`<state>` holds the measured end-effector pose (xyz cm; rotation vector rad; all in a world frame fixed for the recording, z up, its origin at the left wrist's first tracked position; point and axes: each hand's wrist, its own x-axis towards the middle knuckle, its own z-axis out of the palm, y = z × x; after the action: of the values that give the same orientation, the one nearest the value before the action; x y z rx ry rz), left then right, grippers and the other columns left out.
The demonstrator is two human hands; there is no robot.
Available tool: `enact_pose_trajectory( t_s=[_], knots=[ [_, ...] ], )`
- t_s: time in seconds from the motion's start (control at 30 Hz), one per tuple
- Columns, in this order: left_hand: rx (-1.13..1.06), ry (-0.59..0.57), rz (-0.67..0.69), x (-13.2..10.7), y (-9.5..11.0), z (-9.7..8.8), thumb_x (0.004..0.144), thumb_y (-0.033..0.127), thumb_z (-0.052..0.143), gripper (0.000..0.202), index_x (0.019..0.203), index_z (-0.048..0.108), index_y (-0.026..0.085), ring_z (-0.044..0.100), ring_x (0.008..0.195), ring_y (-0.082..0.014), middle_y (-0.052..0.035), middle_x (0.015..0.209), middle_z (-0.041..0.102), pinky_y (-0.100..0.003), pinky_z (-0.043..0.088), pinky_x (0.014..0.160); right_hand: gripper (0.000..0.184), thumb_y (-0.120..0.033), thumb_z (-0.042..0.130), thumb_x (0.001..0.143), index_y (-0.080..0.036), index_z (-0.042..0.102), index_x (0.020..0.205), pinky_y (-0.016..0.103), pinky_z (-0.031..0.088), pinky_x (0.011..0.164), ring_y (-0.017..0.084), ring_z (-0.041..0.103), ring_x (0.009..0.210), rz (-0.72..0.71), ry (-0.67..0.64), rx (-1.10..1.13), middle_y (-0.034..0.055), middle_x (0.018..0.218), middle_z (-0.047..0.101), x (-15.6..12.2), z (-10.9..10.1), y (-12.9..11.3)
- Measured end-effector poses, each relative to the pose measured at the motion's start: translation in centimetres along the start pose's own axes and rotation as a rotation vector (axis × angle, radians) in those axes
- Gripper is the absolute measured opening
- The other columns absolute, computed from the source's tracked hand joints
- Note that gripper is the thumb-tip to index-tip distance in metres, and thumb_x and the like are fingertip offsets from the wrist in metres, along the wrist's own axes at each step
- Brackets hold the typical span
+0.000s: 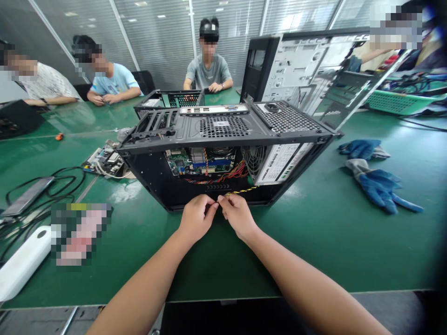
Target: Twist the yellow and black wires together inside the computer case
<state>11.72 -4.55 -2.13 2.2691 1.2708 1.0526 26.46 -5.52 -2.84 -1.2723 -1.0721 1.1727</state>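
Note:
An open black computer case (pixel 223 128) lies on its side on the green table (pixel 314 242), showing its motherboard (pixel 199 160), fan and power supply (pixel 279 163). A yellow-and-black cable (pixel 240 190) runs out of the case toward me. My left hand (pixel 196 218) and my right hand (pixel 237 215) meet at the case's near edge, both pinched shut on the end of that cable. What sits at the cable's tip is hidden by my fingers.
Blue gloves (pixel 379 184) lie to the right. A loose circuit board (pixel 104 160), black cables (pixel 52 186) and a white device (pixel 23 263) sit at the left. A second open case (pixel 314 70) stands behind. Several people sit at the far side of the table.

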Motion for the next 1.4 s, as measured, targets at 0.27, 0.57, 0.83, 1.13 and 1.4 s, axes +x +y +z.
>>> enact_pose_trajectory(
  t_s=[0.27,0.57,0.83,1.13,1.4],
  knots=[
    [-0.073,-0.071,-0.083,0.25,0.17,-0.09,0.096,0.027,0.053,0.018,0.080,0.059,0.019,0.058,0.068,-0.0148,-0.0001,0.073,0.063,-0.027,0.041,0.064,0.036,-0.047,0.059,0.086,-0.022,0.048,0.063,0.026,0.033,0.046,0.012,0.043,0.045,-0.034,-0.020,-0.068,-0.0047,0.049,0.046,-0.08,-0.05,0.04],
    [-0.203,-0.106,-0.177,0.49,0.30,-0.16,0.094,0.029,0.054,0.022,0.075,0.059,0.019,0.051,0.058,-0.0116,0.0031,0.064,0.058,-0.024,0.037,0.056,0.037,-0.046,0.058,0.087,-0.022,0.048,0.061,0.027,0.034,0.049,0.012,0.042,0.046,-0.072,-0.022,-0.107,-0.0042,0.049,0.047,-0.13,-0.15,-0.34],
    [0.003,0.021,0.015,0.03,0.10,-0.13,0.093,0.024,0.056,0.010,0.084,0.058,0.020,0.057,0.068,-0.0147,-0.0007,0.077,0.063,-0.026,0.043,0.062,0.045,-0.054,0.064,0.082,-0.023,0.046,0.056,0.028,0.029,0.047,0.011,0.037,0.046,-0.016,0.029,-0.076,-0.0040,0.049,0.045,0.15,-0.11,0.14],
    [0.029,-0.006,-0.010,-0.14,0.07,0.02,0.096,0.027,0.053,0.014,0.084,0.059,0.021,0.058,0.067,-0.0150,-0.0004,0.074,0.063,-0.027,0.043,0.063,0.041,-0.050,0.060,0.086,-0.023,0.047,0.058,0.027,0.030,0.048,0.012,0.038,0.047,-0.045,-0.015,-0.104,-0.0041,0.049,0.044,0.03,-0.22,-0.24],
    [-0.179,-0.110,-0.171,0.34,0.50,-0.27,0.095,0.030,0.052,0.021,0.077,0.058,0.020,0.057,0.056,-0.0127,0.0030,0.062,0.060,-0.025,0.040,0.057,0.038,-0.051,0.059,0.086,-0.023,0.049,0.063,0.028,0.032,0.049,0.013,0.040,0.048,-0.053,-0.041,-0.115,-0.0042,0.050,0.045,-0.02,-0.18,-0.16]
  ],
)
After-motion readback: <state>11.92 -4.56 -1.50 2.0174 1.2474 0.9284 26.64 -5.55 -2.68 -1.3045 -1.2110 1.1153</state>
